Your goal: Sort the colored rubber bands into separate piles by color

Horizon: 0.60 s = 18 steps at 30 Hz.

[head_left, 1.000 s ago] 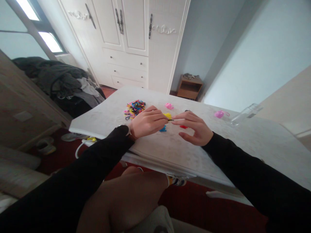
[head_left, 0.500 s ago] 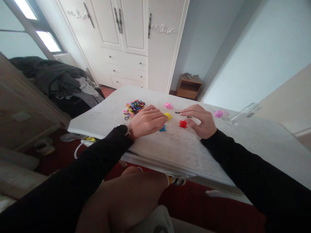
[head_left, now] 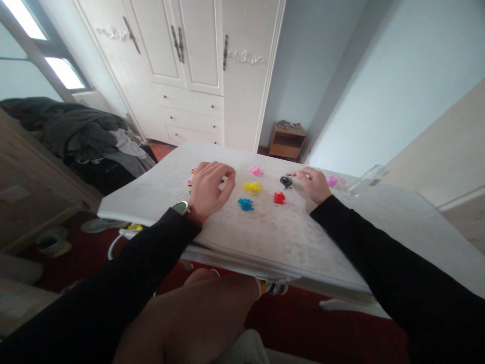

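Observation:
My left hand (head_left: 211,189), a watch at its wrist, is over the mixed pile of small coloured rubber bands (head_left: 189,181), covering most of it. Its thumb and forefinger curl together; whatever is between them is hidden. My right hand (head_left: 312,183) pinches a thin black rubber band (head_left: 289,175) at the edge of a black heap (head_left: 285,183). Between the hands lie separate heaps of bands: pink (head_left: 256,171), yellow (head_left: 252,187), blue (head_left: 246,204) and red (head_left: 279,197).
A pink object with a loop (head_left: 335,181) and a clear glass bottle on its side (head_left: 367,180) lie right of my right hand on the white table (head_left: 242,237). Beyond stand a white wardrobe (head_left: 242,106) and a small wooden cabinet (head_left: 287,140). Clothes (head_left: 83,131) are piled at left.
My left hand has moved left from above the yellow and blue heaps to the mixed pile. My right hand has drawn back slightly, uncovering the black heap. The view has shifted a little.

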Each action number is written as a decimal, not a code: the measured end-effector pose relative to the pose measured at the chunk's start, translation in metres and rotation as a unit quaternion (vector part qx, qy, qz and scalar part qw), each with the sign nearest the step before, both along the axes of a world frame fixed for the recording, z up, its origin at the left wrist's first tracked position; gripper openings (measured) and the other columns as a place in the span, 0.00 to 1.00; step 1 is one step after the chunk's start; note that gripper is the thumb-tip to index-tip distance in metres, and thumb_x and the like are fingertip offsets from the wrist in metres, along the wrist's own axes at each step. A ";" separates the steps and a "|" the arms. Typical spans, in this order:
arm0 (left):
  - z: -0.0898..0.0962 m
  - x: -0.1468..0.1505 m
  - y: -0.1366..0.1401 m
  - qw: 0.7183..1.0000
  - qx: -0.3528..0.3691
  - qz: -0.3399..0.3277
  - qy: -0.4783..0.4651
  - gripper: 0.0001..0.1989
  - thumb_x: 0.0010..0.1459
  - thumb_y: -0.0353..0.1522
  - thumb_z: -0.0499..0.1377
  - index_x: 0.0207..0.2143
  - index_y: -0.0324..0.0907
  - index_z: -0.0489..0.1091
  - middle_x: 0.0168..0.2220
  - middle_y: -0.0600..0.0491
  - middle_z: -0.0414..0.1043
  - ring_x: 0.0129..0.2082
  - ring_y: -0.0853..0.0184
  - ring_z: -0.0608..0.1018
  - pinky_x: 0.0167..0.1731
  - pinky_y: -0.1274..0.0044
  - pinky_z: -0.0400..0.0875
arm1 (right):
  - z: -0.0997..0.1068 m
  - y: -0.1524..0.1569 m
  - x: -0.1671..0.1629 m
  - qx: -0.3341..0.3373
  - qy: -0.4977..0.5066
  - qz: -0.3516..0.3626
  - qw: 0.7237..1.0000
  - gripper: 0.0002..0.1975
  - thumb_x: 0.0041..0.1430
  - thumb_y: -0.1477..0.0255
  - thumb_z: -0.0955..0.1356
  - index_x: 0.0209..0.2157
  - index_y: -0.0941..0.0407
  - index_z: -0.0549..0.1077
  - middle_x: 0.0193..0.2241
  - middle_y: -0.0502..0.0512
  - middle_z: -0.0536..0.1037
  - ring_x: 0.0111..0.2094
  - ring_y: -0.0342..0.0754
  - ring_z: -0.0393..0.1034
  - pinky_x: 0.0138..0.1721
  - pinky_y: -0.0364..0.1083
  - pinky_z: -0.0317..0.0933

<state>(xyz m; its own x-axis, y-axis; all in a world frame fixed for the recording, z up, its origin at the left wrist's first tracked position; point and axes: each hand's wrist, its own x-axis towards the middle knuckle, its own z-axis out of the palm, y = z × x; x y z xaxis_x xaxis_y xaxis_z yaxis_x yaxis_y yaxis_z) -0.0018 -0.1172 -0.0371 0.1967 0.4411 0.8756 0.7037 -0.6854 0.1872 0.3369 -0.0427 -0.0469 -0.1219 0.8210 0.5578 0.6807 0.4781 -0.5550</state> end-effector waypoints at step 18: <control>-0.011 -0.012 0.019 0.957 -0.231 0.169 -0.053 0.08 0.50 0.26 0.63 0.33 0.46 0.71 0.36 0.50 0.83 0.44 0.50 0.80 0.51 0.55 0.65 | -0.005 0.002 0.002 -0.002 0.015 0.005 1.000 0.16 0.61 0.63 0.66 0.25 0.53 0.81 0.33 0.57 0.83 0.39 0.54 0.77 0.48 0.53 0.68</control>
